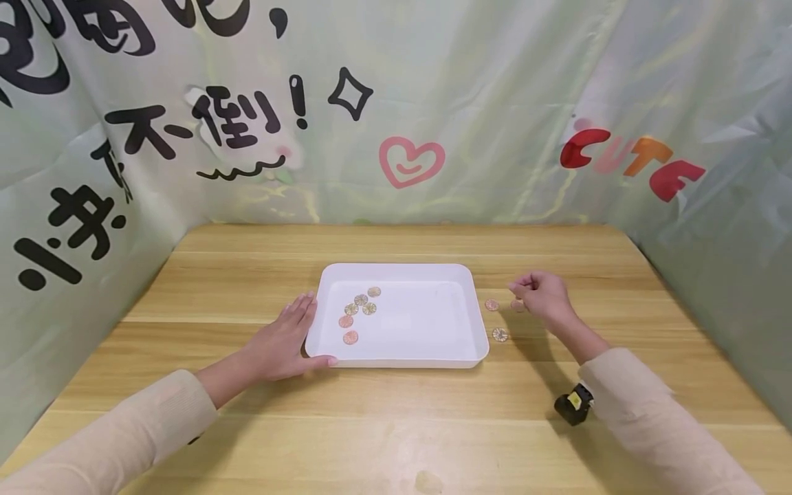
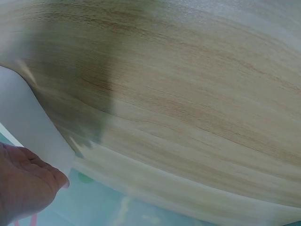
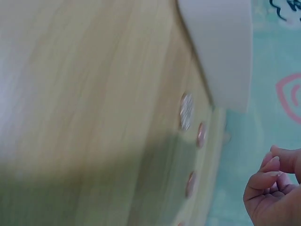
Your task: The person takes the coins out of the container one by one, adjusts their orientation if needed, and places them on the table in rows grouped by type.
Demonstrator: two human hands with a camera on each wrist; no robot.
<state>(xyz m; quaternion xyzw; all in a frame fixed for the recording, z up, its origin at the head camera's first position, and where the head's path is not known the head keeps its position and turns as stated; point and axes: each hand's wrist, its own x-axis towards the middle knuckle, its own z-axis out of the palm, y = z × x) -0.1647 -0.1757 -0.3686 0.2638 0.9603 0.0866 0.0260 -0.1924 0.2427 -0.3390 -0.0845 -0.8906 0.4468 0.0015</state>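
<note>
My left hand [image 1: 281, 344] rests against the left side of a white tray [image 1: 421, 363], fingers straight along its edge and thumb at the front corner. In the left wrist view, part of this hand [image 2: 28, 181] shows beside the tray wall [image 2: 33, 117]. Inside the tray lie several coin-like discs [image 1: 350, 337], some coppery, some gold or silvery. Raised over the table to the tray's right is my right hand [image 1: 544, 297], its fingers curled in and fingertips meeting the thumb. Between the fingertips [image 3: 273, 162] no object shows. Below it lie a silvery disc [image 1: 500, 335] and coppery discs [image 1: 491, 304].
A wooden table [image 1: 396, 419] carries the tray. Printed cloth [image 1: 495, 89] with lettering and a pink heart hangs along the back and both sides. A small black device [image 1: 574, 404] sits at my right sleeve.
</note>
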